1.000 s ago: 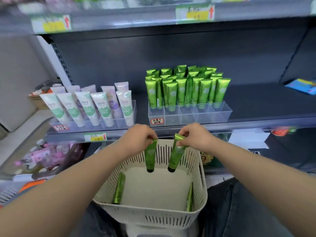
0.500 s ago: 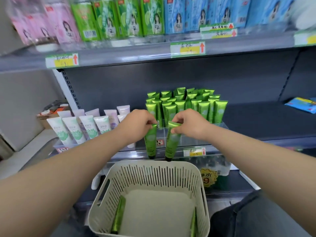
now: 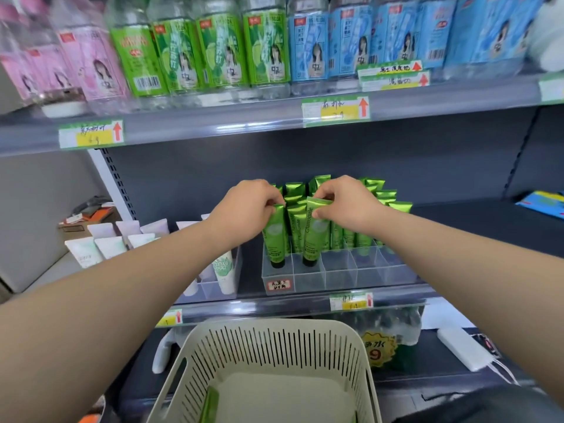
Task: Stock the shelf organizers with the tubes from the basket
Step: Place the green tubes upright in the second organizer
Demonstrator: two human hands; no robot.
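The left hand (image 3: 247, 209) pinches the crimped top of a green tube (image 3: 276, 236), and the right hand (image 3: 345, 206) pinches a second tube (image 3: 316, 236) at its 3 o'clock. Both stand upright with black caps down in the front-left slots of the clear organizer (image 3: 338, 276). The basket (image 3: 274, 340) sits at the organizer's 6 o'clock with a spare tube (image 3: 209, 404) inside, and white tubes (image 3: 111, 247) stand at its 9 o'clock.

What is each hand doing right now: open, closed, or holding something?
Left hand: holds a green tube by its top end.
Right hand: holds a second green tube by its top end.
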